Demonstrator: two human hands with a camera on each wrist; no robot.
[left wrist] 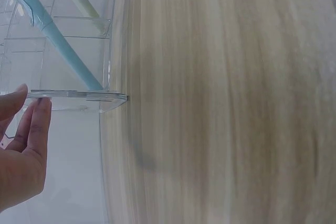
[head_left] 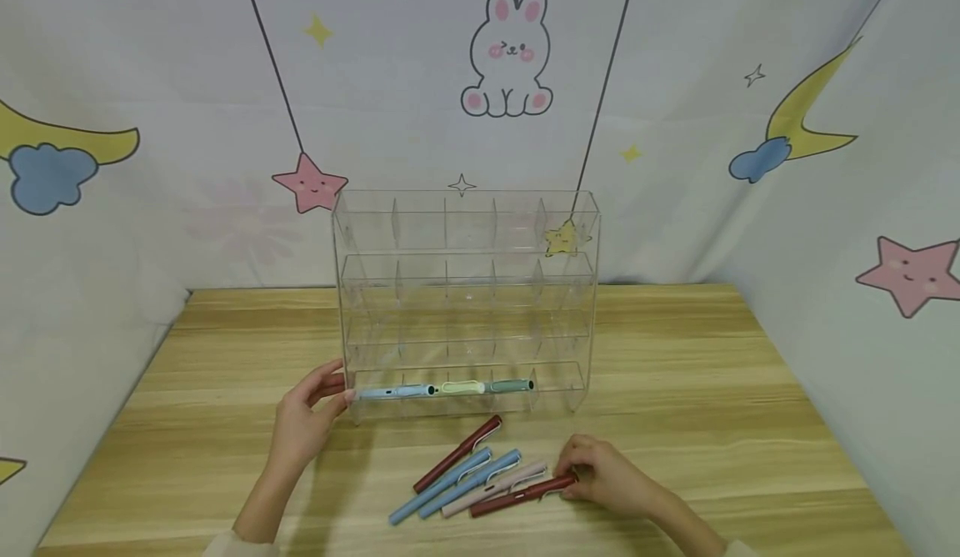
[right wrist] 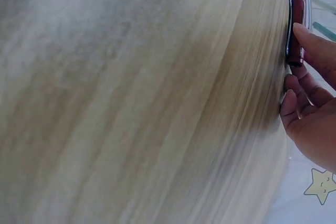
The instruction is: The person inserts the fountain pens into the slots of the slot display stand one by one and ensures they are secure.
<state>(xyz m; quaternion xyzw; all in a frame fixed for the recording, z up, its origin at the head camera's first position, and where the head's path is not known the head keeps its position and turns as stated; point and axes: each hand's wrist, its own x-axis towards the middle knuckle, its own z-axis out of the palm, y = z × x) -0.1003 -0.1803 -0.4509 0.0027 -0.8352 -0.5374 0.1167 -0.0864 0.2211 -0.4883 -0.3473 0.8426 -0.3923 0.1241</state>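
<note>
My left hand pinches the left side panel of a clear acrylic display rack, thumb on one face and fingers on the other in the left wrist view. Along the rack's lowest tier lie a light blue pen, a pale green pen and a dark green pen. My right hand holds the clip end of a dark red pen between thumb and fingers; that pen lies low over the table. Beside it rests a pale pink pen.
Two blue pens and another dark red pen lie slantwise on the wooden table before the rack. Behind the table hangs a white cloth printed with a rabbit and stars; cloth also flanks both sides.
</note>
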